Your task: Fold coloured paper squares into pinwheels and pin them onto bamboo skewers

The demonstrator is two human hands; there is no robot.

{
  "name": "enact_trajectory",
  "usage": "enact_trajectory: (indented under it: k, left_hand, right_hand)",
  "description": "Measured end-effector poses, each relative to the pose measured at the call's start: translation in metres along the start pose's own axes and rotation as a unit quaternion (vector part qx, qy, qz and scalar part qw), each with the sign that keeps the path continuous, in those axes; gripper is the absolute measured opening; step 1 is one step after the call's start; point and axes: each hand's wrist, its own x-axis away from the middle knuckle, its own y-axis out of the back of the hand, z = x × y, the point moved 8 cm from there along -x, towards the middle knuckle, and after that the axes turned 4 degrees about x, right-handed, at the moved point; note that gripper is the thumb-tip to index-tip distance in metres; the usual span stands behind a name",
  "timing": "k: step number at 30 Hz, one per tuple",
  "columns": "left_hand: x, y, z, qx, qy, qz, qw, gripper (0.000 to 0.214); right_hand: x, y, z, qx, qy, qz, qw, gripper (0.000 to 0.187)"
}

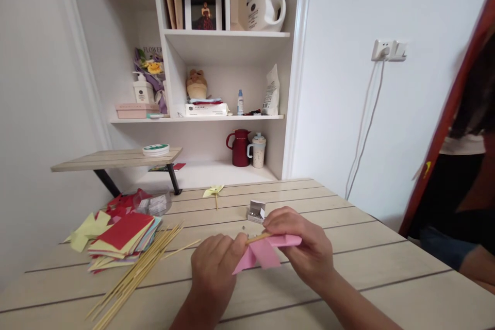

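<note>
A pink paper pinwheel (265, 253) is held between my two hands above the table. A short wooden stick (258, 237) lies along its upper side. My left hand (214, 265) is closed on the stick, its thumb on the near end and its fingers curled. My right hand (303, 242) grips the pinwheel at its right, the fingertips over the stick's other end. Just beyond the right fingers stands a small open box (256, 212) of tiny metal pieces. A few loose pieces lie on the table near it, partly hidden by my hands.
Bamboo sticks (135, 278) lie to the left beside stacked coloured paper (121, 237). A yellow pinwheel (214, 192) rests farther back. A clear container (157, 203) sits near a small raised stand (116, 160). White shelves rise behind; at far right, a person (462, 165) is partly visible.
</note>
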Motion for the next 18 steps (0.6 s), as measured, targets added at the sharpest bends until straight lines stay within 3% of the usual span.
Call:
enact_trajectory:
  k: [11, 18]
  left_hand:
    - [-0.001, -0.001, -0.004, -0.015, -0.003, -0.008, 1.0, 0.017]
    - [0.002, -0.006, 0.004, 0.016, 0.023, -0.002, 1.0, 0.021]
  right_hand:
    - [-0.003, 0.003, 0.004, 0.039, 0.003, -0.002, 0.999, 0.015]
    - [-0.001, 0.001, -0.01, 0.028, -0.026, 0.016, 0.999, 0.018]
